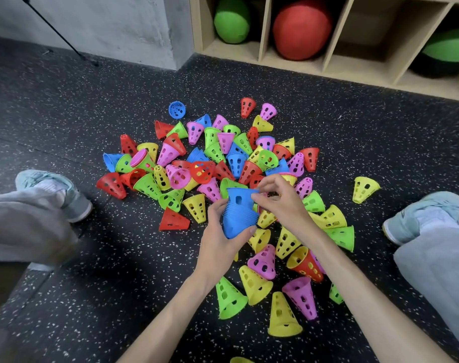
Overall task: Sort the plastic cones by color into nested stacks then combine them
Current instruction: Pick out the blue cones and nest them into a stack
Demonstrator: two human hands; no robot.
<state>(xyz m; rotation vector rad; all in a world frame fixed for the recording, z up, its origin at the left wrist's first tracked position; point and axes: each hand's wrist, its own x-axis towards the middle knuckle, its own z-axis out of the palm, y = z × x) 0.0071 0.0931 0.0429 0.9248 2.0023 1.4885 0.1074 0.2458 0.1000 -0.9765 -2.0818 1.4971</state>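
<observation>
A nested stack of blue cones (238, 216) is held above the floor near the middle of the view. My left hand (220, 239) grips the stack's lower, narrow end from below. My right hand (280, 200) pinches the rim of the top blue cone at the stack's wide end. Behind and around the hands lies a loose pile of perforated cones (217, 158) in red, green, yellow, pink and blue. A lone blue cone (177, 110) lies at the pile's far edge. A lone yellow cone (364, 189) lies off to the right.
My two shoes (63, 192) (419, 216) and grey trouser legs flank the pile on the speckled black floor (92, 258). A wooden shelf (327, 64) with green and red balls stands at the back right. A grey wall corner (170, 35) is at the back.
</observation>
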